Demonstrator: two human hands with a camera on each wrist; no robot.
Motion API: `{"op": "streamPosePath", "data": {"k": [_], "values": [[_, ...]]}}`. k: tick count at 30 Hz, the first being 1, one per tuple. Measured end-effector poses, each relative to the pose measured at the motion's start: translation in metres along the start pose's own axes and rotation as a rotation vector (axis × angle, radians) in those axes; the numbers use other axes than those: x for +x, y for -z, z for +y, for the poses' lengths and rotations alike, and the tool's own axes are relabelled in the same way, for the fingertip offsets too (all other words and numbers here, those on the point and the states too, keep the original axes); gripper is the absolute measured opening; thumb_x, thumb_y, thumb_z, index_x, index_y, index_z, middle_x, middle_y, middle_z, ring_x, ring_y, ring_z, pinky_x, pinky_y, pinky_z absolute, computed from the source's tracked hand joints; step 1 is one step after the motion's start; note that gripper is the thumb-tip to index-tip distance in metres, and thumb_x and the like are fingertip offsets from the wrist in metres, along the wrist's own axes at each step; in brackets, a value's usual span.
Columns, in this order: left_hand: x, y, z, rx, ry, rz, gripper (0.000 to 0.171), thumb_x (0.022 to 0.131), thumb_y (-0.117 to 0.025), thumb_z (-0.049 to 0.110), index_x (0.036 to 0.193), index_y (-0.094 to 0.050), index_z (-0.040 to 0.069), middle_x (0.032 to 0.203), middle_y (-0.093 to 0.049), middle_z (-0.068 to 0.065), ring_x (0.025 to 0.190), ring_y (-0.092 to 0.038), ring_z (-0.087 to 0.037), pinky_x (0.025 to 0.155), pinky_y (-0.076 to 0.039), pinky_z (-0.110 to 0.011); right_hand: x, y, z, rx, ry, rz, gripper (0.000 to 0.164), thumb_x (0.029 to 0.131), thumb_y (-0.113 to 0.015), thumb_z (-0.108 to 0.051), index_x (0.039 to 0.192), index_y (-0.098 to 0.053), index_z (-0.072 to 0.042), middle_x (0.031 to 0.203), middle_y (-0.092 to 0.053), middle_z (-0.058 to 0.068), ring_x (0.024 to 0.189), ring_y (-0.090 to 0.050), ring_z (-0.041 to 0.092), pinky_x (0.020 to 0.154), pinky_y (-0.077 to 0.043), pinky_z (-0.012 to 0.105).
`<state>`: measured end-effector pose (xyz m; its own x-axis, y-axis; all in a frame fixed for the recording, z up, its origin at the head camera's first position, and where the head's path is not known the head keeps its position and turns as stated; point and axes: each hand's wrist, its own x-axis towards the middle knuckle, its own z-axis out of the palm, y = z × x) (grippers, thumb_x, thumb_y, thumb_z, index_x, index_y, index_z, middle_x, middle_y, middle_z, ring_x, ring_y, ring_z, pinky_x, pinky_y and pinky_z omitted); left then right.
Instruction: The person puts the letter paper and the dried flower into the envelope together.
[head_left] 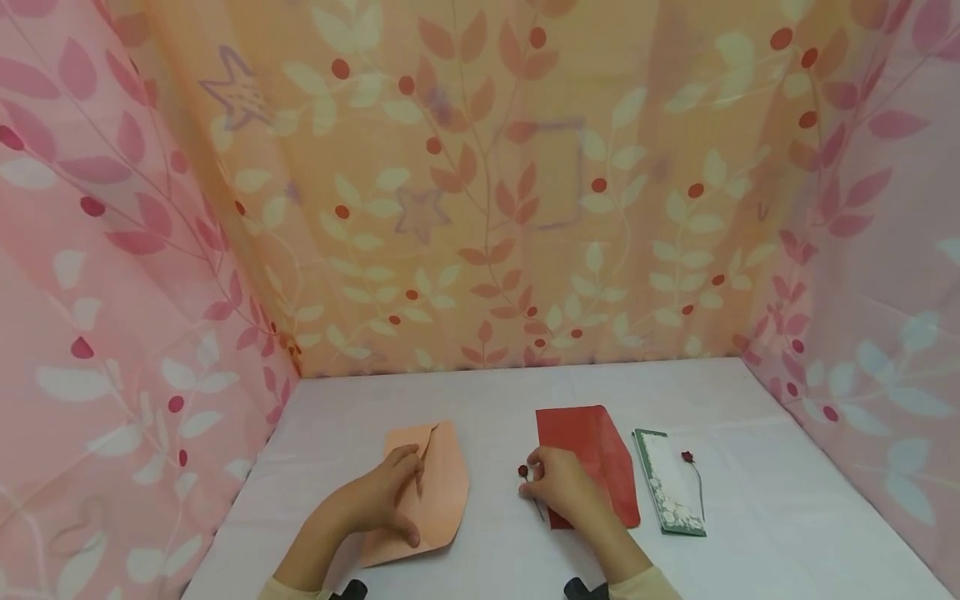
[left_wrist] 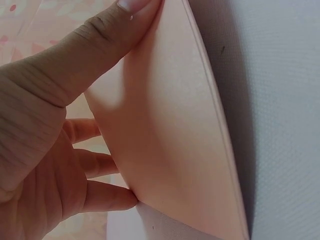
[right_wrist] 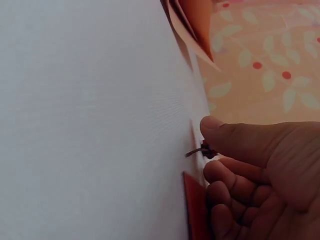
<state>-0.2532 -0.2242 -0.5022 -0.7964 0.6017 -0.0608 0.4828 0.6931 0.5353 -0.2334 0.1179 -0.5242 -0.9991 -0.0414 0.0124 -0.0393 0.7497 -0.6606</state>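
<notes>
The left hand [head_left: 378, 497], thumb and fingers spread well apart, grips the peach envelope [head_left: 447, 492] on the left of the surface [head_left: 498, 546]; its thumb lies nearer than its fingers, and a gap shows at the panel's edge. Light, even pressure should keep that gap without creasing the paper, with the flap on the right left free. The right hand [head_left: 568, 487], its thumb and fingertips nearly closed, pinches the small red flower [head_left: 523, 471] near the bloom, by the left edge of the red envelope [head_left: 617, 467]. The stem looks thin and easily bent, so a soft pinch just under the bloom seems best, lifted clear so the trailing near end does not snag that edge.
</notes>
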Motion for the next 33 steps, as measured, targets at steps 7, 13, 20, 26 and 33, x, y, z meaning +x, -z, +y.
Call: {"op": "streamPosePath", "data": {"k": [7, 13, 20, 26, 33], "values": [[-0.003, -0.003, 0.001, -0.01, 0.017, -0.009, 0.091, 0.054, -0.091, 0.059, 0.124, -0.05, 0.017, 0.162, -0.028, -0.022, 0.144, -0.039, -0.047, 0.107, -0.043, -0.062, -0.009, 0.003, -0.012, -0.156, -0.086, -0.008, 0.033, 0.07, -0.092, -0.029, 0.089, -0.07, -0.015, 0.077, -0.062, -0.005, 0.071, -0.056, 0.014, 0.061, -0.047, 0.035], [-0.003, -0.003, 0.0, -0.002, 0.014, -0.006, 0.092, 0.054, -0.091, 0.061, 0.125, -0.051, 0.018, 0.163, -0.028, -0.021, 0.142, -0.04, -0.048, 0.105, -0.044, -0.062, -0.014, -0.002, -0.015, -0.15, -0.089, 0.002, 0.02, 0.075, -0.086, -0.015, 0.078, -0.066, -0.016, 0.072, -0.06, -0.004, 0.067, -0.055, 0.016, 0.055, -0.045, 0.032], [0.0, -0.002, -0.001, 0.015, 0.009, -0.007, 0.093, 0.055, -0.09, 0.062, 0.127, -0.051, 0.018, 0.163, -0.028, -0.021, 0.142, -0.041, -0.046, 0.104, -0.046, -0.061, -0.011, -0.001, -0.015, -0.116, -0.099, 0.021, 0.015, 0.078, -0.081, -0.011, 0.078, -0.066, -0.016, 0.073, -0.061, -0.004, 0.07, -0.056, 0.016, 0.057, -0.046, 0.032], [0.002, -0.001, -0.001, 0.012, -0.009, -0.01, 0.09, 0.056, -0.09, 0.06, 0.124, -0.051, 0.017, 0.162, -0.028, -0.023, 0.141, -0.042, -0.046, 0.103, -0.046, -0.061, -0.009, 0.005, -0.013, 0.024, -0.059, 0.027, 0.009, 0.081, -0.078, -0.011, 0.085, -0.071, -0.014, 0.074, -0.06, -0.003, 0.071, -0.056, 0.015, 0.06, -0.047, 0.032], [-0.002, 0.002, 0.004, -0.024, 0.016, -0.018, 0.084, 0.056, -0.092, 0.056, 0.12, -0.05, 0.019, 0.163, -0.026, -0.021, 0.143, -0.039, -0.048, 0.103, -0.046, -0.061, -0.002, 0.003, -0.006, 0.227, -0.003, 0.038, 0.011, 0.087, -0.078, -0.015, 0.096, -0.073, -0.011, 0.075, -0.064, -0.001, 0.066, -0.061, 0.015, 0.059, -0.052, 0.031]]}}
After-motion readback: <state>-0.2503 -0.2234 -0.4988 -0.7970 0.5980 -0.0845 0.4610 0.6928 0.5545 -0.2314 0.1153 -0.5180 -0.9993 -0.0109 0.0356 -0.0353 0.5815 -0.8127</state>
